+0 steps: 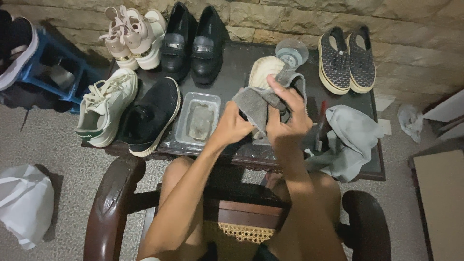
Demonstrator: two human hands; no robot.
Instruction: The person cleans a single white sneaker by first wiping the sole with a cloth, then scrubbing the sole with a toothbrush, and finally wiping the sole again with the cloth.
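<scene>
- Grey cloth is bunched between both my hands, above the middle of the dark table.
- My left hand is closed around the lower part of the cloth, fingers wrapped in from the left; a dark object shows between my hands under the cloth, too hidden to identify.
- My right hand is closed on the cloth's right side, with one finger pressing a fold of it against the pale shoe.
- Pale shoe is held up sole-outward just above my hands, partly wrapped by the cloth; I cannot tell which hand bears its weight.
- Clear plastic tray sits on the table just left of my left hand, with a grey wet-looking lump inside.
- Black knit sneaker and white lace-up sneaker lie side by side at the table's left edge.
- At the back: beige strappy platform shoes, then a pair of black loafers.
- Dark speckled slip-ons with light soles stand at the far right against the stone wall.
- Clear round container stands behind the pale shoe.
- Second, lighter grey cloth drapes over the table's near right edge.
- Wooden chair arms frame my knees below.
</scene>
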